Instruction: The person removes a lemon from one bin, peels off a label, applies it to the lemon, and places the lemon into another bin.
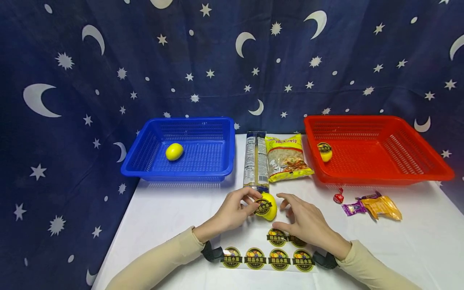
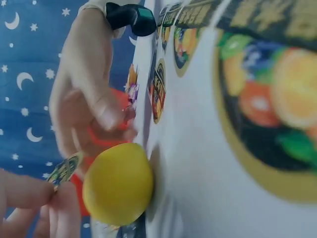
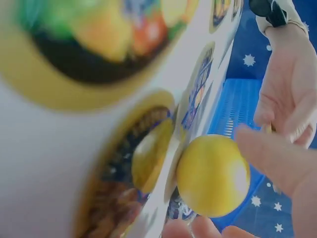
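A yellow lemon (image 1: 273, 209) sits on the white table between the two hands. My left hand (image 1: 232, 211) pinches a round black-and-gold fruit sticker (image 1: 263, 206) between thumb and fingers, at the lemon's left side. In the left wrist view the sticker (image 2: 64, 169) stands tilted, apart from the lemon (image 2: 119, 184). My right hand (image 1: 308, 221) is at the lemon's right with its fingers spread and slightly bent, holding nothing. Below both hands lies a sheet (image 1: 267, 267) bearing several of the same stickers.
A blue basket (image 1: 177, 174) at back left holds a plain lemon (image 1: 174, 152). In the red basket (image 1: 380, 177) at back right lies a stickered lemon (image 1: 326, 155). Between them are a pasta pack (image 1: 255, 161) and a yellow food bag (image 1: 288, 157). Several wrapped sweets (image 1: 382, 207) lie at right.
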Motion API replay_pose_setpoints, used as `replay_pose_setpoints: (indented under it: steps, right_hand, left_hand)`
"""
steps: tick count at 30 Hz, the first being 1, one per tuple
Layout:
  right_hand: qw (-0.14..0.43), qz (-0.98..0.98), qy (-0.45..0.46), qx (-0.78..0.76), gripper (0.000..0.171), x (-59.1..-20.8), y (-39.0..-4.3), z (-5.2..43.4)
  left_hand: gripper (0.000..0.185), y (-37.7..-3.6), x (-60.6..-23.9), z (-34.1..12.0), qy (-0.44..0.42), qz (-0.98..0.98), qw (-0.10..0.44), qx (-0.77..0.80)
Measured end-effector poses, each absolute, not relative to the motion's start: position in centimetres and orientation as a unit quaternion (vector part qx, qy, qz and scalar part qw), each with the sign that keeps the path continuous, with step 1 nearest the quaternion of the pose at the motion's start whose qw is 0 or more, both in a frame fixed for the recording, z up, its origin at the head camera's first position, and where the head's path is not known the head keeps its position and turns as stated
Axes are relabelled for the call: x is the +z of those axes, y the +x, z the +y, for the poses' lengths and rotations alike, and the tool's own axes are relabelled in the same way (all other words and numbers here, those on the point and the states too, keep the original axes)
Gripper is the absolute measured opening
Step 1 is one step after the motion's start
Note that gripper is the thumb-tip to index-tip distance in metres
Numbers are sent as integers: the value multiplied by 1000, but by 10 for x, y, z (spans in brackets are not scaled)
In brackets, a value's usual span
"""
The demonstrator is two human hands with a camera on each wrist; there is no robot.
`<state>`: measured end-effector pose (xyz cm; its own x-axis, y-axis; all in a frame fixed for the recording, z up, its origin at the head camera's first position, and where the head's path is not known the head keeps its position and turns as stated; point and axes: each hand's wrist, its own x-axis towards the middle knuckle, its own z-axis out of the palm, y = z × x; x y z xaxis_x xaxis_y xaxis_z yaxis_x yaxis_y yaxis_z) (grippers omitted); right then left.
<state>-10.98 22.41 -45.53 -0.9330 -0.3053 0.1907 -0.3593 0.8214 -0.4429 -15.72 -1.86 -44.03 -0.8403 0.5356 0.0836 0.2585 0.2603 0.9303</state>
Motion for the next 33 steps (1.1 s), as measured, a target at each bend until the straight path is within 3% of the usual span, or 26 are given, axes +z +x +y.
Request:
replay_pose_setpoints:
  steps: [10, 22, 25, 30, 33]
  right_hand:
    - [100, -954, 189, 211, 70, -461, -127, 216]
    - [94, -950, 187, 230, 74, -456, -132, 218]
    - [127, -939, 192, 256, 64, -455, -134, 219]
    - [178, -916, 229, 276, 29, -457, -139, 215]
    - [189, -912, 241, 272, 26, -459, -141, 214]
  left_hand:
    - [22, -171, -452, 0, 225, 792, 111, 556]
    - [24, -166, -451, 1, 279, 866, -25, 415]
    - [19, -165, -450, 0, 279, 886, -54, 365]
    - [19, -164, -447, -2, 284, 900, -77, 321]
    - [24, -165, -445, -3, 294, 900, -69, 314]
